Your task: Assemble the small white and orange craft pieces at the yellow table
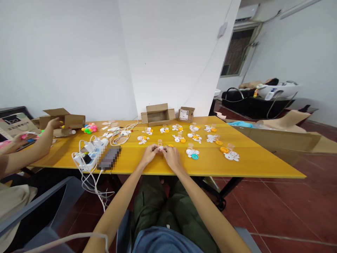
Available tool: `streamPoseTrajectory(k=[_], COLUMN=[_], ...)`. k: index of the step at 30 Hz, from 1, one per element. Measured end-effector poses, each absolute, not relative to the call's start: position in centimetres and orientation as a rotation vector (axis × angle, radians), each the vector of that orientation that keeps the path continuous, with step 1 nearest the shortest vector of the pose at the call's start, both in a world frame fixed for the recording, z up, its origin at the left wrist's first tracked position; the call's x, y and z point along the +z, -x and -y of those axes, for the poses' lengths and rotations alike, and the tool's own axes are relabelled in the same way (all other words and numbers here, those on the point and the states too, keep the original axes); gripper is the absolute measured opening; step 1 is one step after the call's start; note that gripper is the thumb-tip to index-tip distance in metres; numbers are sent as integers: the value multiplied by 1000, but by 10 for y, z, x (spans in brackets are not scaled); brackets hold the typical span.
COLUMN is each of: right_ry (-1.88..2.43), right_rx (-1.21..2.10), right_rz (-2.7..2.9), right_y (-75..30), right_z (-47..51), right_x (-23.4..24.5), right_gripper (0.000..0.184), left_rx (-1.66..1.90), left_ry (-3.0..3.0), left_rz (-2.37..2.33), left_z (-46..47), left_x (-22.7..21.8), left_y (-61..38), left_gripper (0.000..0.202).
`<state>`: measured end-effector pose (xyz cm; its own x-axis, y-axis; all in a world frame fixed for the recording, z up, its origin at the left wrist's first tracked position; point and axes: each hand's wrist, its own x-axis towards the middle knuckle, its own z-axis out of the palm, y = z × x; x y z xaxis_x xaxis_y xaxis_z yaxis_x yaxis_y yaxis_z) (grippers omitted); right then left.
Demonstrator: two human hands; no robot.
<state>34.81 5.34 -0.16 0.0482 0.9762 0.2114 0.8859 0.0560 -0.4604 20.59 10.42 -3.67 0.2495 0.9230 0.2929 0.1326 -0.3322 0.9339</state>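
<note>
My left hand (149,154) and my right hand (171,156) meet over the near part of the yellow table (237,165). Between their fingertips is a small white plastic piece (161,148), gripped from both sides; its exact kind is too small to make out. Just behind it stands a clear plastic cup (160,141). An orange disc (170,145) lies right behind my right hand. To the right are a teal disc (195,156) and white round pieces (189,152). Several similar groups of white pieces, orange discs and clear cups spread across the table.
Left of my hands lie a phone (109,158) and a power strip (92,158) with tangled white cables. Cardboard boxes (158,115) stand against the wall. At far left, a co-worker's arms (34,149) reach over the table among colourful pieces.
</note>
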Motion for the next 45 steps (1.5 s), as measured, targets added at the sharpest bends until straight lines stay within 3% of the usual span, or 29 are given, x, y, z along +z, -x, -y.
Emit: streamPoseTrajectory(k=[45], right_ry=[1583], right_rx=[172], right_rz=[1879], right_y=[-352], right_z=[-68], right_x=[-22], right_gripper=[24], left_rx=[1184], left_ry=[-1744], left_rz=[-1050], left_z=[-105], left_x=[-37], left_y=[-206], left_gripper=[12])
